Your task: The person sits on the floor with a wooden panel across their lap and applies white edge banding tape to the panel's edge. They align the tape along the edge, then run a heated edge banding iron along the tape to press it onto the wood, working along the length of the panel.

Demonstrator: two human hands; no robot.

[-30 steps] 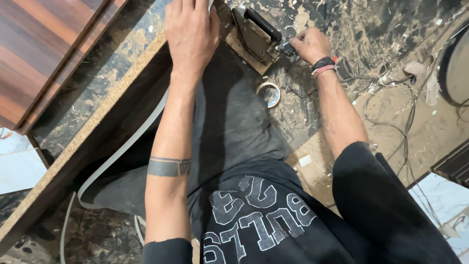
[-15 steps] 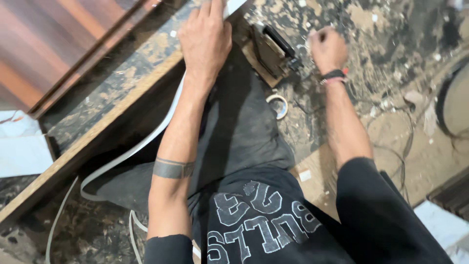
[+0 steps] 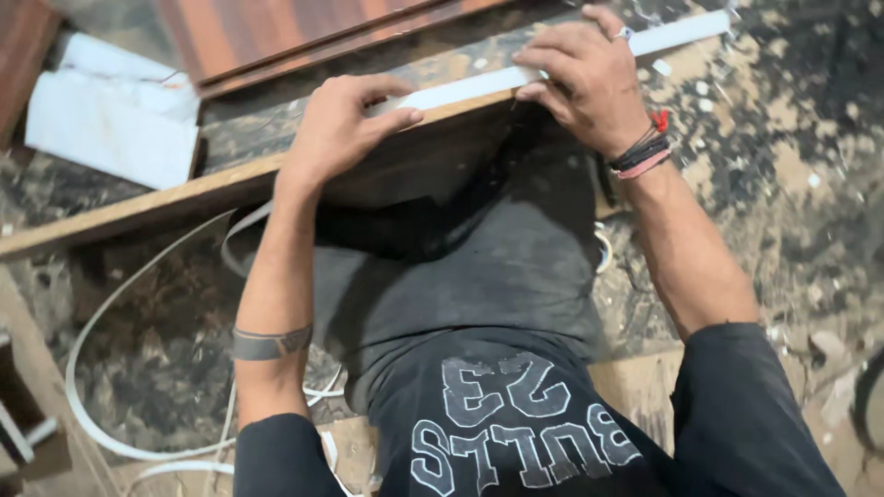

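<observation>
A white edge-band strip (image 3: 470, 87) lies along the edge of a wooden board (image 3: 166, 198) that slants across the view above my lap. My left hand (image 3: 345, 124) presses on the strip with thumb and fingers closed over the board's edge. My right hand (image 3: 589, 78), with bracelets on the wrist and a ring, pinches the strip further right against the same edge. The strip's free length (image 3: 92, 340) curls down in a loop over the floor at the left.
A red-brown laminate panel (image 3: 304, 37) lies beyond the board. A white block (image 3: 110, 133) sits at the upper left. The floor (image 3: 783, 166) is littered with chips and dust. A cardboard piece (image 3: 635, 387) lies under my legs.
My right hand left the dark tool on the floor and came onto the strip at the board's edge. The view swung left, and both hands now press the strip.
</observation>
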